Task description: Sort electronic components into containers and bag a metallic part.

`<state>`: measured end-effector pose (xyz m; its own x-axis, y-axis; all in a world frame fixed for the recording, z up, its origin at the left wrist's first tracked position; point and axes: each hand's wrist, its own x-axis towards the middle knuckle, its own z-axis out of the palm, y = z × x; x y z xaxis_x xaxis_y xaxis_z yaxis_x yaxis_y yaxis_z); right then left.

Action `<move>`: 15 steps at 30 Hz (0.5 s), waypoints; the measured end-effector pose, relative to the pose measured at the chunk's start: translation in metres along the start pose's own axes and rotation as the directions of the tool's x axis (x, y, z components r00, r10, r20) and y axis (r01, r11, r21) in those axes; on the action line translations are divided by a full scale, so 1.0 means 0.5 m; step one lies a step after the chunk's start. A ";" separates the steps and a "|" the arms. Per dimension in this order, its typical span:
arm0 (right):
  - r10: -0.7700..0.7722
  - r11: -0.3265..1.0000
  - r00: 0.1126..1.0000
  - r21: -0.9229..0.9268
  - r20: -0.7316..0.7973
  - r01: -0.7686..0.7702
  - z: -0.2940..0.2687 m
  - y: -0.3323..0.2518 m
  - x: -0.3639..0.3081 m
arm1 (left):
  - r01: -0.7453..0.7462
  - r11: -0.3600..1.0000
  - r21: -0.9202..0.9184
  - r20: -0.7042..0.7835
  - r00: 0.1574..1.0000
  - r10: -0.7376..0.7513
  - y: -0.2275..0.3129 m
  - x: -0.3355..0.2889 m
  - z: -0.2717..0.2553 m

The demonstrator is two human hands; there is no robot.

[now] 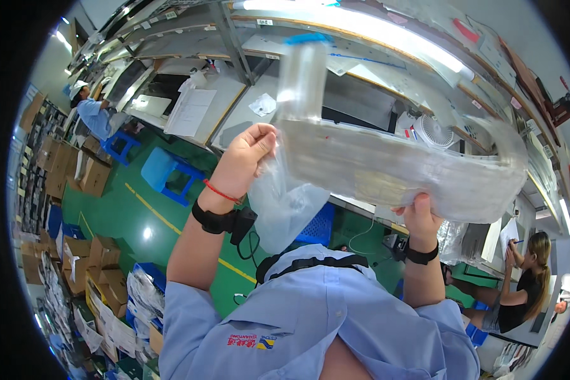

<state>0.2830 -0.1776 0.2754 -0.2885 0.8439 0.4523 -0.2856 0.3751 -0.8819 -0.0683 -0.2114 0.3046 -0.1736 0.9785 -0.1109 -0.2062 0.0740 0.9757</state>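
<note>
A long, flat, grey translucent piece (386,164), smeared by motion, is raised in front of me above the bench. Its kind cannot be made out; it may be wrapped in clear film. My right hand (421,218) grips its lower edge, thumb on the near face and the other fingers mostly hidden behind. At its left end my left hand (250,152) is closed in a pinch on a clear plastic bag (288,212), which hangs down below that hand. A blurred upright strip (302,82) rises at the piece's left end, near a blue item (308,39).
Behind is a workbench (234,114) with shelves, papers (192,114) and a white fan (434,131). Blue stools (171,174) and cardboard boxes (95,174) stand on the left. One person (94,113) sits far left; another (519,278) writes at the right.
</note>
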 end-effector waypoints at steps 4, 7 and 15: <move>-0.101 0.995 0.992 -0.011 0.079 0.103 0.003 -0.006 0.011 | 0.040 0.973 -0.229 0.149 0.989 -0.006 0.009 0.008 -0.030; -0.151 0.986 0.977 -0.045 0.149 0.160 0.022 -0.017 0.022 | 0.060 0.960 -0.275 0.234 0.972 0.006 0.016 0.007 -0.032; -0.004 0.990 0.968 -0.138 0.249 0.040 0.025 0.003 0.048 | -0.158 0.963 -0.220 -0.177 0.977 0.120 0.078 0.014 -0.052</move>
<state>0.2644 -0.1615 0.2866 -0.5058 0.7200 0.4751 -0.1681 0.4579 -0.8730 -0.1028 -0.2065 0.3369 -0.3646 0.9308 -0.0252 -0.3833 -0.1254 0.9151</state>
